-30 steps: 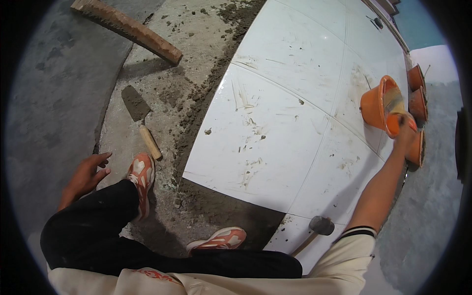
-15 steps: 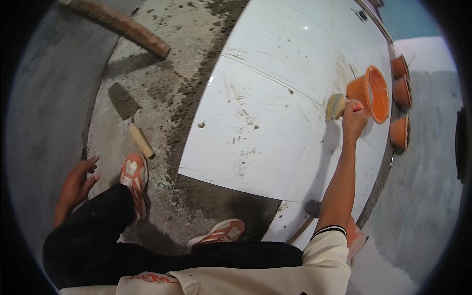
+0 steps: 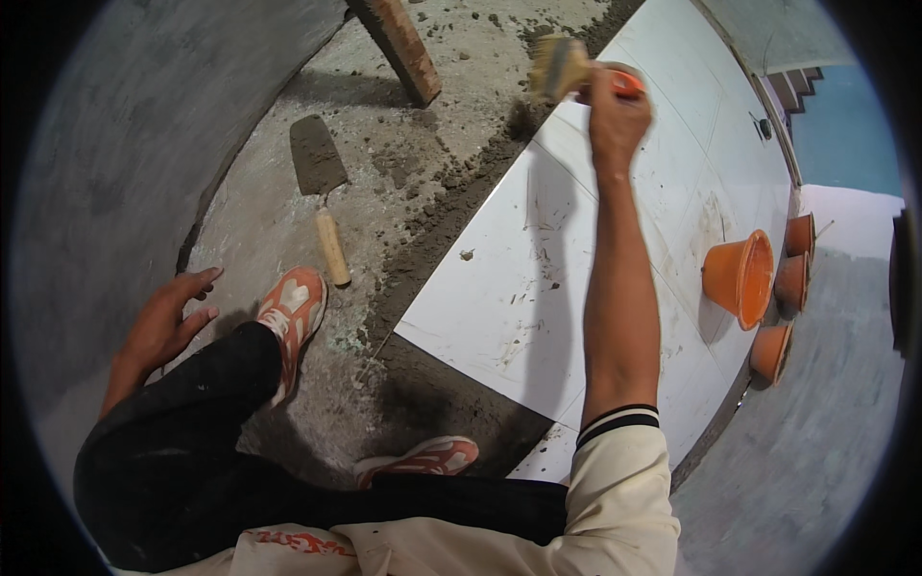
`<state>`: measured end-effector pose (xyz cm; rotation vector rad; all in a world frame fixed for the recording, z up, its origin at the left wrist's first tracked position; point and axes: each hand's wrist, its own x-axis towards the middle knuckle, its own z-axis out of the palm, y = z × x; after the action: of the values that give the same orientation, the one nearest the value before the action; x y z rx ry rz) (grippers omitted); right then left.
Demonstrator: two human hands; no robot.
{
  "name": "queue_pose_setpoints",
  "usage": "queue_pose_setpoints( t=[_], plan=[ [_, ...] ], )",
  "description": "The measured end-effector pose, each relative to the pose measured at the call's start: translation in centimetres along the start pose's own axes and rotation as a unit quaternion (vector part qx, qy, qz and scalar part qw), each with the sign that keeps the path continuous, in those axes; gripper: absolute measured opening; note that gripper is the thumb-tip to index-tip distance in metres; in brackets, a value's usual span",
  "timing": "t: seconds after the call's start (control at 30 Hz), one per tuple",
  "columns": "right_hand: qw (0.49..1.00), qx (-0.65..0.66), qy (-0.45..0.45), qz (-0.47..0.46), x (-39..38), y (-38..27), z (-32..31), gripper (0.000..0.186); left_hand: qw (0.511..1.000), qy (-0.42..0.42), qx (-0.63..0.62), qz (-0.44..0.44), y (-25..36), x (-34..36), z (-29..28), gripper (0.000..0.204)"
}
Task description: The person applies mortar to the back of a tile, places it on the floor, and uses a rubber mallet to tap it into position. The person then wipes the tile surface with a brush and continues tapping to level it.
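- The right hand (image 3: pixel 615 120) is closed round the handle of a wide brush (image 3: pixel 559 69), out over the far left edge of the white tiles (image 3: pixel 480 293); the bristles are blurred, and I can't tell whether they touch anything.
- The left hand (image 3: pixel 175 322) hangs empty, fingers loosely curled, well left of the white tiles; a trowel (image 3: pixel 319 158) lies nearer them, on the rough floor (image 3: pixel 264 226).
- An orange bucket (image 3: pixel 727 274) rests on the right part of the white tiles; smaller orange pots (image 3: pixel 792 283) line their right edge.
- As I'd judge it, much is laid and little cleaned; smears dot the white tiles, while the dark patch (image 3: pixel 451 379) just before them and the rough floor to their left lie untiled.
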<state>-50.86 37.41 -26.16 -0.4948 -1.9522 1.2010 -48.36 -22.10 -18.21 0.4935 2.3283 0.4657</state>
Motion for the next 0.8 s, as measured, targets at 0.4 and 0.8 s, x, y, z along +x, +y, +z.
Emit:
queue_pose_setpoints(
  t=[0.4, 0.8],
  plan=[
    [0.879, -0.462, -0.074, 0.091, -9.2, 4.2, -24.5, 0.028, 0.999, 0.035, 0.024, 0.018, -1.8, 0.8, -0.3, 0.058],
    [0.964, -0.228, 0.042, 0.13, -5.4, -1.4, -17.1, 0.024, 0.999, 0.028, 0.015, 0.029, -1.0, 0.2, -0.5, 0.059]
  ],
)
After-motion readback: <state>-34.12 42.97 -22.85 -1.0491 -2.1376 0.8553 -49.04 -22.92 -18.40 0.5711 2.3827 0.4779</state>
